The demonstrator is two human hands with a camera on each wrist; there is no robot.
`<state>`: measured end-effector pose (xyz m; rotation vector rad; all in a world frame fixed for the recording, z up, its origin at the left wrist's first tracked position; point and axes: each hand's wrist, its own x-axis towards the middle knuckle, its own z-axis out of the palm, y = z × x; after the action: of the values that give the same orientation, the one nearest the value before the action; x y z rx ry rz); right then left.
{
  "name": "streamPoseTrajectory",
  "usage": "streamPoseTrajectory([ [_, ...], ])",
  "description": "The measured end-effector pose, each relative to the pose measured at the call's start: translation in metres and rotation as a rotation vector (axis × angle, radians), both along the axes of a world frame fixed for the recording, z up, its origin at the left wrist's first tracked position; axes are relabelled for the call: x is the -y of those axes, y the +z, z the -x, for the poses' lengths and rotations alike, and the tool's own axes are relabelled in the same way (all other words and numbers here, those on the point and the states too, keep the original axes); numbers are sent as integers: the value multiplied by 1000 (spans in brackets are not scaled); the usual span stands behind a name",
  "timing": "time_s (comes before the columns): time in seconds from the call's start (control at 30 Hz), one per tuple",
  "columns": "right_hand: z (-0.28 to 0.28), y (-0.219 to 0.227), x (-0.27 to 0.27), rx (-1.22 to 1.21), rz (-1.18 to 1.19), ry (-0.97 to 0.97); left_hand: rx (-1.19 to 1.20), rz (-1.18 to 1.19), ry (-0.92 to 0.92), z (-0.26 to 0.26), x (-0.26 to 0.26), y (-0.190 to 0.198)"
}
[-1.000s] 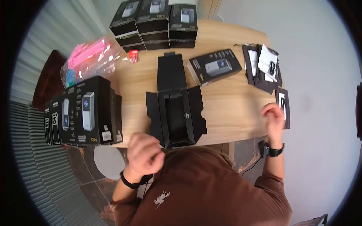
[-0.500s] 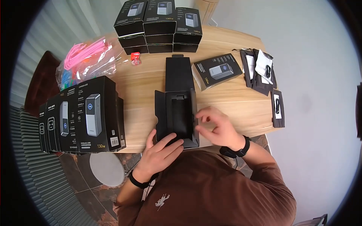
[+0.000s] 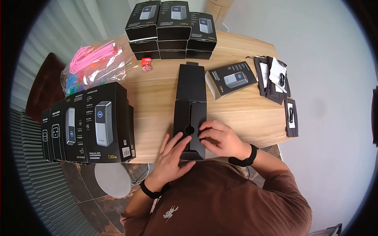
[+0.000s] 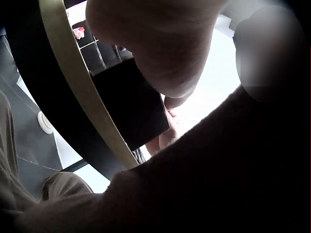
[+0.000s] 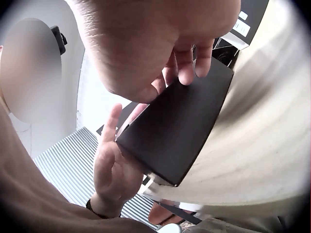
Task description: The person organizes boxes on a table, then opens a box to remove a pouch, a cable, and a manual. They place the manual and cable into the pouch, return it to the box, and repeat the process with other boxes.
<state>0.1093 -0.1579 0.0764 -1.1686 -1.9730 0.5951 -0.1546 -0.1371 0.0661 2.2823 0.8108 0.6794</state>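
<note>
A black cardboard box (image 3: 182, 111) lies at the table's front edge before the person. Its long lid (image 3: 191, 83) is laid back, while two side flaps are folded inward and meet around a round cutout. The left hand (image 3: 168, 160) rests its extended fingers on the left flap near the cutout. On the other side, the right hand (image 3: 223, 138) touches the right flap and edge with loosely bent fingers. From the right wrist, its fingertips show against the box's dark side wall (image 5: 182, 116). The left wrist view is dark, with the box's end (image 4: 131, 107) beyond the hand.
Boxes with a printed device stand in a row (image 3: 103, 122) at left and a stack (image 3: 173, 29) behind. Another box (image 3: 232, 78) lies back right, near black pouches (image 3: 271, 80) with papers and a cable. A plastic bag (image 3: 94, 65) with pink cords and a red packet (image 3: 146, 64) lie back left.
Both hands have come in to the box from its sides. The two side flaps, spread outward earlier, are now folded over the opening.
</note>
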Motion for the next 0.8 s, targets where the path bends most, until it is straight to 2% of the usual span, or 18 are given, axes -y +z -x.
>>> streamPoseTrajectory([
  [0.07, -1, 0, -1, -51, 51, 42, 20, -193, -42, -4, -1, -11],
  [0.13, -6, -5, -1, -152, 139, 74, -18, -253, -49, -3, -1, -13],
  [0.2, -19, -29, -3, -290, 224, -70, -16, -267, -77, 1, -4, -14],
  [0.33, -14, -28, -31, -706, 459, -436, -34, -254, -86, 9, -4, -10],
  [0.47, -6, -5, -58, -910, 688, -320, -15, -295, -120, 19, -9, -10],
  [0.57, -4, 1, -75, -884, 594, -314, 2, -286, -132, 25, -10, -11],
  [0.67, 3, 18, -90, -1006, 450, -60, 17, -296, -148, 24, -13, -12],
  [0.7, 4, 25, -87, -938, 439, -78, 9, -288, -153, 23, -14, -12],
  [0.8, 3, 51, -63, -236, 85, -164, 34, -242, -83, 13, -14, -13],
])
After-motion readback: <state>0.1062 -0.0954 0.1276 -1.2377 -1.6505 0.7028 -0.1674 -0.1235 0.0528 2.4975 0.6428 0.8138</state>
